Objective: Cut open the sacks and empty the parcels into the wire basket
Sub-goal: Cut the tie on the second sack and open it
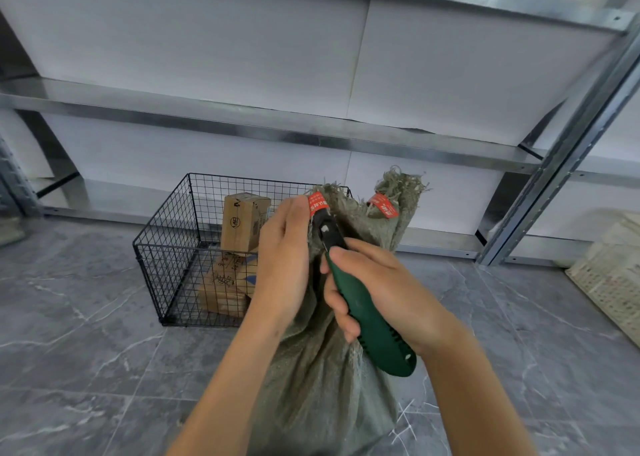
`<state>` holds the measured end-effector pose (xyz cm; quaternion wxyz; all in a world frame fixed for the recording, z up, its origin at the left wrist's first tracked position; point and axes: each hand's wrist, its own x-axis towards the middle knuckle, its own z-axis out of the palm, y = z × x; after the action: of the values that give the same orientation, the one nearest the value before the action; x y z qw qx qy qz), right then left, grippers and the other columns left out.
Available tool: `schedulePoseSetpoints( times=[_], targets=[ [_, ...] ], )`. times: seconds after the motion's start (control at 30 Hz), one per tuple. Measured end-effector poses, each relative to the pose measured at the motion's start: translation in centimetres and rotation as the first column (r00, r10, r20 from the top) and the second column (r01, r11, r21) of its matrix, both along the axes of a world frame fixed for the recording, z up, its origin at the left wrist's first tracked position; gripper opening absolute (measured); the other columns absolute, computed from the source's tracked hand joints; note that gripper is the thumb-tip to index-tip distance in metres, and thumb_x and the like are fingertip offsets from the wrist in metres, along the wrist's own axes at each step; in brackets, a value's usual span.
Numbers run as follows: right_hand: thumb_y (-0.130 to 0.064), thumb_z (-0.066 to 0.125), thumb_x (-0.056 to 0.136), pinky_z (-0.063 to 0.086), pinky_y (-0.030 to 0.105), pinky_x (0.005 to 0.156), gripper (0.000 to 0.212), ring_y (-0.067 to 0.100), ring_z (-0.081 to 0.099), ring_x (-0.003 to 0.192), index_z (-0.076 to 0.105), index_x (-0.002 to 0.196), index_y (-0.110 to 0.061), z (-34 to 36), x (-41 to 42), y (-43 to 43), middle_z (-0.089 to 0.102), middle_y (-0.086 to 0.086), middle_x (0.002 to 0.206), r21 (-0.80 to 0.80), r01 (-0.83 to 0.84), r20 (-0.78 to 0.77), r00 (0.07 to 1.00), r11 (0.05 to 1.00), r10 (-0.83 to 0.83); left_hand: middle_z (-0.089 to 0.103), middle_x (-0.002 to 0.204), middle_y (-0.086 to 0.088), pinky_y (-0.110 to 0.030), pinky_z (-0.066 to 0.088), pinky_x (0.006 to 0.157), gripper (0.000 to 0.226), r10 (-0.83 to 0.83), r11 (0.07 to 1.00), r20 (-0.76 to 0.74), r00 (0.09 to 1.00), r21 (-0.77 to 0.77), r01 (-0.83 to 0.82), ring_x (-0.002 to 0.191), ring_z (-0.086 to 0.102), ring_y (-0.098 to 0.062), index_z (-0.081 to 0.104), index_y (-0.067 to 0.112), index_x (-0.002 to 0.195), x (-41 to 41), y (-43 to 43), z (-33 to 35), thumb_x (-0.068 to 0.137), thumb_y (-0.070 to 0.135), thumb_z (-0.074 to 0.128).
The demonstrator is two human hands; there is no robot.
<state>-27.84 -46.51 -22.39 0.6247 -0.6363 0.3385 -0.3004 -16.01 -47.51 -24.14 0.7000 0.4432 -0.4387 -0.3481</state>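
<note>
A grey-green woven sack (322, 379) stands on the floor in front of me, its top bunched into two tufts, each bound with a red tie (382, 205). My left hand (284, 261) grips the left tuft just below its red tie (318, 203). My right hand (377, 282) holds a green-handled utility knife (370, 320), its black head up against that left tie. Behind the sack stands a black wire basket (162, 248) holding several brown cardboard parcels (242, 220).
Metal shelving (263, 126) with white backing runs along the wall behind the basket, and a steel upright (568, 158) stands at the right. A cream perforated crate (613, 275) sits at the far right. Grey marbled floor tiles (76, 351) surround the sack.
</note>
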Motion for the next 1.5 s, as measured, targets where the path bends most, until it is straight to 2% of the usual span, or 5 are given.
schedulePoseSetpoints(
  times=[0.17, 0.6, 0.83, 1.17, 1.5],
  targets=[
    [-0.022, 0.039, 0.102, 0.042, 0.028, 0.042, 0.029, 0.021, 0.04, 0.037, 0.051, 0.078, -0.01, -1.5, 1.6, 0.1, 0.047, 0.008, 0.054, 0.048, -0.051, 0.156, 0.987, 0.998, 0.043, 0.037, 0.056, 0.006, -0.027, 0.032, 0.056, 0.038, 0.211, 0.975, -0.023, 0.977, -0.066, -0.212, 0.056, 0.034, -0.011, 0.038, 0.015, 0.063, -0.3, 0.0, -0.7, 0.101, 0.02, 0.041],
    [-0.021, 0.04, 0.101, 0.041, 0.028, 0.042, 0.032, 0.022, 0.038, 0.036, 0.053, 0.072, -0.013, -2.7, 2.3, 0.0, 0.048, 0.011, 0.051, 0.037, 0.002, 0.209, 0.978, 0.999, -0.01, 0.03, 0.05, 0.01, -0.022, 0.026, 0.049, 0.042, 0.307, 0.943, -0.035, 0.951, -0.124, -0.308, 0.05, 0.026, -0.007, 0.032, 0.018, 0.056, 0.1, -0.4, -1.7, 0.096, 0.012, 0.044],
    [-0.026, 0.043, 0.098, 0.038, 0.025, 0.039, 0.026, 0.019, 0.037, 0.032, 0.05, 0.079, -0.01, -3.0, 2.9, -0.1, 0.046, 0.009, 0.049, 0.066, 0.072, 0.269, 0.959, 0.995, -0.087, 0.029, 0.05, 0.012, -0.033, 0.024, 0.052, 0.035, 0.359, 0.925, -0.089, 0.929, -0.097, -0.367, 0.051, 0.025, -0.011, 0.032, 0.019, 0.057, 0.1, -0.6, -1.9, 0.091, 0.021, 0.042],
    [-0.025, 0.038, 0.102, 0.04, 0.026, 0.041, 0.023, 0.017, 0.039, 0.037, 0.046, 0.088, -0.009, -1.6, 1.0, -0.1, 0.044, 0.008, 0.055, 0.129, -0.105, -0.067, 0.991, 0.986, 0.114, 0.031, 0.063, 0.007, -0.024, 0.028, 0.057, 0.031, 0.314, 0.946, -0.186, 0.931, -0.016, -0.322, 0.059, 0.029, -0.007, 0.037, 0.016, 0.069, 1.0, -1.6, -2.1, 0.1, 0.018, 0.04],
    [-0.03, 0.042, 0.1, 0.042, 0.026, 0.048, 0.025, 0.019, 0.045, 0.043, 0.055, 0.097, -0.008, -0.5, -1.4, -0.6, 0.052, 0.004, 0.059, 0.015, -0.103, -0.477, 0.873, 0.995, 0.098, 0.046, 0.079, 0.016, -0.018, 0.035, 0.073, 0.028, 0.276, 0.959, -0.295, 0.915, 0.022, -0.282, 0.068, 0.043, 0.006, 0.048, 0.028, 0.073, 1.9, -2.5, -2.6, 0.101, 0.027, 0.04]
  ],
)
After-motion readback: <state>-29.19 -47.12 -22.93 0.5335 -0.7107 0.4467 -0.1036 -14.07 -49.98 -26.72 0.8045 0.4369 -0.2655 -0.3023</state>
